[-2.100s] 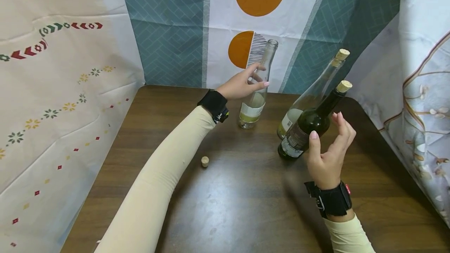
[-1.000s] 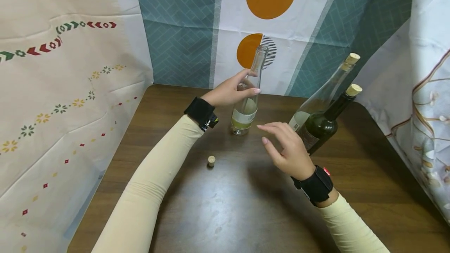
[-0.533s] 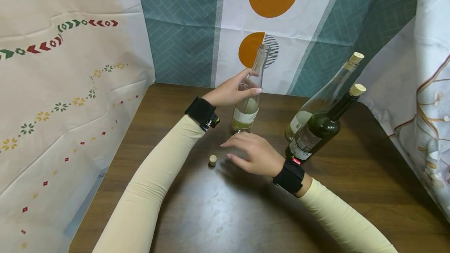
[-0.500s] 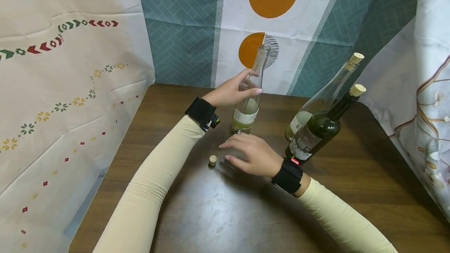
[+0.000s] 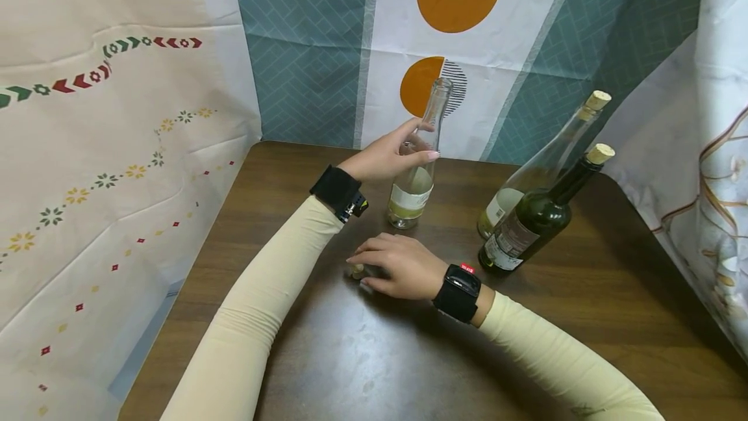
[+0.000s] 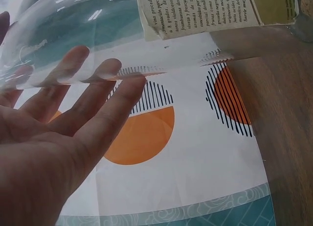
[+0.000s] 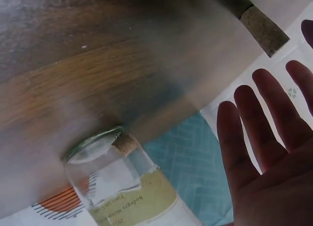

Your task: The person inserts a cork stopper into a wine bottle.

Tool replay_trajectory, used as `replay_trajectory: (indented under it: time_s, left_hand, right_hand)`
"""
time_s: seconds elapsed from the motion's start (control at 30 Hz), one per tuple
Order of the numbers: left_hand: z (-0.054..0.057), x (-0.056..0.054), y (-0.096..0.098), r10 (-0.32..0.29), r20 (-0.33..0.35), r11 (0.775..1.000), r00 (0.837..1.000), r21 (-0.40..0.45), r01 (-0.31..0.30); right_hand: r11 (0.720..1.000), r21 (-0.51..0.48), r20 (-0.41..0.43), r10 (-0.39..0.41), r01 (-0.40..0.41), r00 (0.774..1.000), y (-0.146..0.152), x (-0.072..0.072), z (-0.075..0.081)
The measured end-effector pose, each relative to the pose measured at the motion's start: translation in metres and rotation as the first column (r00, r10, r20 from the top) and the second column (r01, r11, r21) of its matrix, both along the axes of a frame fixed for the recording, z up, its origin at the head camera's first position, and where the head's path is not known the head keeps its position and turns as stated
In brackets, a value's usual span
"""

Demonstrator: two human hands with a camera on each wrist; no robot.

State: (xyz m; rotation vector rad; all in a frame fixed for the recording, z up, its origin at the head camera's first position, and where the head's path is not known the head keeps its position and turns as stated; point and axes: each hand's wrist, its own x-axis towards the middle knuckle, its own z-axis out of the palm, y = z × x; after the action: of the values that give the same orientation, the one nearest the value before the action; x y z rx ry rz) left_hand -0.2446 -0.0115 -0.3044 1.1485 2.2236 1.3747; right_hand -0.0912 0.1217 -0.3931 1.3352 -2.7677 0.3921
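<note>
The clear glass bottle [image 5: 411, 197] stands uncorked at the back of the table. My left hand [image 5: 382, 158] holds it loosely at the shoulder, thumb on the near side; in the left wrist view, fingers [image 6: 105, 108] lie against the glass. A small cork [image 5: 357, 270] is on the table, between the fingertips and thumb of my right hand [image 5: 400, 268]. In the right wrist view, a gap shows between that cork [image 7: 266, 31] and the relaxed fingers. To the right are a corked clear bottle [image 5: 497, 208] and a corked dark green bottle [image 5: 528, 223].
The brown wooden table [image 5: 374, 356] has patterned cloths around it. A teal and white cloth [image 5: 310, 83] hangs behind, a cream one [image 5: 146, 193] at left, and a white floral one [image 5: 701, 226] at right.
My right hand has moved left from the dark green bottle to the cork. My left hand stays at the uncorked bottle, which has shifted slightly. The view has turned a little.
</note>
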Motion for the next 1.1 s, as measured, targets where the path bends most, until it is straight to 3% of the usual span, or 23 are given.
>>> replay_trajectory:
  time_s: [0.17, 0.57, 0.87, 1.1]
  left_hand:
    - [0.001, 0.001, 0.000, -0.003, -0.007, 1.000, 1.000, -0.017, 0.003]
    - [0.001, 0.005, 0.002, -0.003, -0.009, 1.000, 1.000, -0.016, 0.003]
    - [0.000, 0.006, -0.004, -0.019, -0.008, 1.000, 1.000, -0.003, 0.019]
    - [0.000, 0.009, -0.006, -0.016, -0.015, 1.000, 1.000, -0.007, 0.016]
  right_hand:
    - [1.000, 0.016, 0.039, -0.013, 0.012, 0.999, -0.003, -0.002, -0.002]
    - [0.995, -0.080, 0.163, -0.044, 0.058, 0.986, -0.001, -0.003, -0.006]
    - [0.979, -0.164, 0.109, -0.102, 0.119, 0.989, 0.021, -0.002, 0.010]
    - [0.939, -0.309, 0.037, -0.150, 0.154, 0.988, 0.038, -0.003, 0.032]
